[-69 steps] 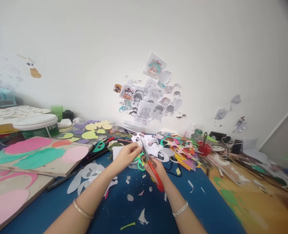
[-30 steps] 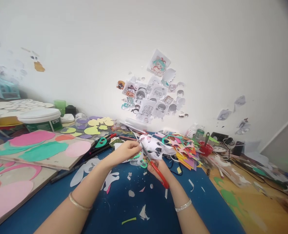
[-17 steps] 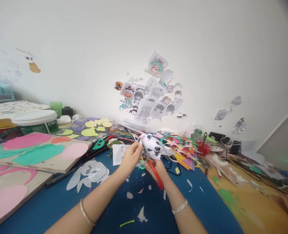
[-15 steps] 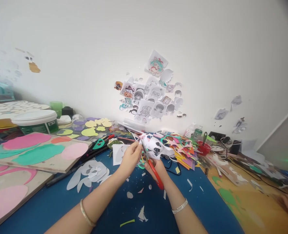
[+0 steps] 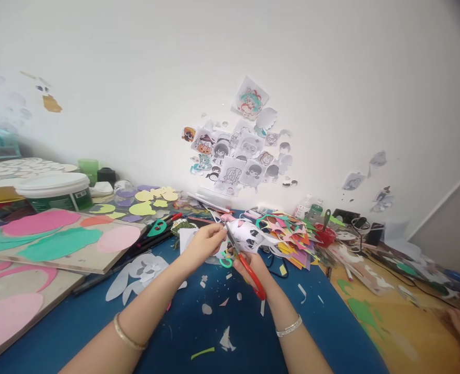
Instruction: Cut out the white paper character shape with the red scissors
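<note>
Blue bench (image 5: 331, 322): right hand (image 5: 262, 266) grasping red-handled scissors (image 5: 255, 281), left hand (image 5: 204, 243) pinching white paper (image 5: 244, 232), colourful scraps (image 5: 294, 240) at their three o'clock.

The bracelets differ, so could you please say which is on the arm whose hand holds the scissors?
The silvery, glittering bracelet: the right hand grips the red-handled scissors, while the left arm wears a plainer gold band.

A pale wall (image 5: 136, 78) rises behind a blue tabletop (image 5: 187, 327)
</note>
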`<state>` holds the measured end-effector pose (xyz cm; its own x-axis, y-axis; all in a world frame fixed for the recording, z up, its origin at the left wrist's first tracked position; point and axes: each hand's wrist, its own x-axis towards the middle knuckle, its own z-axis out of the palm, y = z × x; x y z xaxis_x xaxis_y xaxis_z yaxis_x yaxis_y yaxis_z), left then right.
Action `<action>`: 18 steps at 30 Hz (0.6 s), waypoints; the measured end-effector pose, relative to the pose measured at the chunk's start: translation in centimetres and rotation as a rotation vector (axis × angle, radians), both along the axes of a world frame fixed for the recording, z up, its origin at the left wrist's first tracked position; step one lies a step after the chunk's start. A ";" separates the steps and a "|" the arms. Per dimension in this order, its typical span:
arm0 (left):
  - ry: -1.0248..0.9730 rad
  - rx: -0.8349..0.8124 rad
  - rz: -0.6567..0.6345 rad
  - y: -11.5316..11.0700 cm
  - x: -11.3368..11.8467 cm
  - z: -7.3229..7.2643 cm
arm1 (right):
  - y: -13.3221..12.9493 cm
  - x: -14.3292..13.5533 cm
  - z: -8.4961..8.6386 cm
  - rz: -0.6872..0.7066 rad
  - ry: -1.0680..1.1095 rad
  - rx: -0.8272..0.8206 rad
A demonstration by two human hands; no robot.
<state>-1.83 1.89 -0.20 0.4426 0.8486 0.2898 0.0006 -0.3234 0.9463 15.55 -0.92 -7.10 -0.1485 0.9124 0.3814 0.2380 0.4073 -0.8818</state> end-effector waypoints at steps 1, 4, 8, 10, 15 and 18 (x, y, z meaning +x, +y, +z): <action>0.008 -0.003 -0.011 0.0 -0.1 0.2 | -0.1 0.0 0.2 0.001 -0.009 -0.015; 0.014 -0.017 -0.036 0.0 -0.5 0.5 | -0.3 0.1 0.5 0.017 -0.031 -0.042; -0.027 -0.032 -0.037 0.2 -0.3 0.2 | 0.1 0.1 0.0 -0.009 0.013 -0.007; -0.069 -0.030 -0.011 0.2 0.2 -0.3 | 0.5 0.0 -0.5 -0.036 0.054 0.015; -0.193 -0.023 0.121 -0.7 1.8 -1.2 | 0.4 -0.5 -0.6 -0.053 0.089 0.025; -0.221 -0.035 0.174 -1.0 2.0 -1.2 | -0.1 -0.6 -0.2 -0.024 0.058 0.026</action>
